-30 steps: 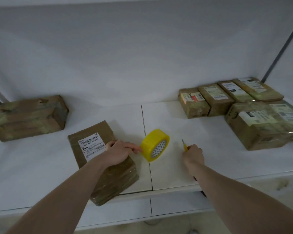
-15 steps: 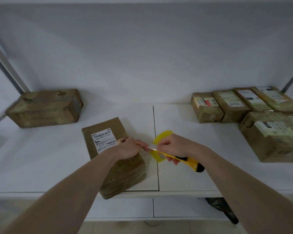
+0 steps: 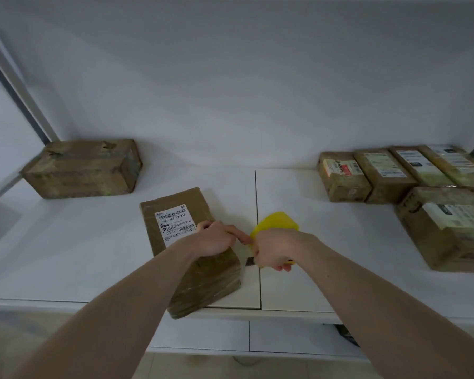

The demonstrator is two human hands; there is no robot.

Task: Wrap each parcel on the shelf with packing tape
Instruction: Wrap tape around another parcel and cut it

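- The place looks like a parcel storeroom or packing area.
- A white shelf (image 3: 326,242) with a plain white back panel holds brown wrapped parcels.
- One parcel (image 3: 186,242) at the front carries a printed barcode label (image 3: 175,221).
- A row of parcels (image 3: 394,173) at the right also bears shipping labels; another parcel (image 3: 82,168) sits at the left.
- Grey metal uprights (image 3: 14,86) frame the shelf, as on storage racking.
- A yellow tape roll (image 3: 278,221) stands on the shelf.

Your flat parcel (image 3: 188,247) lies on the shelf (image 3: 66,255) front; tape roll (image 3: 278,221) just right; one box (image 3: 82,168) back left, five boxes (image 3: 394,176) back right.
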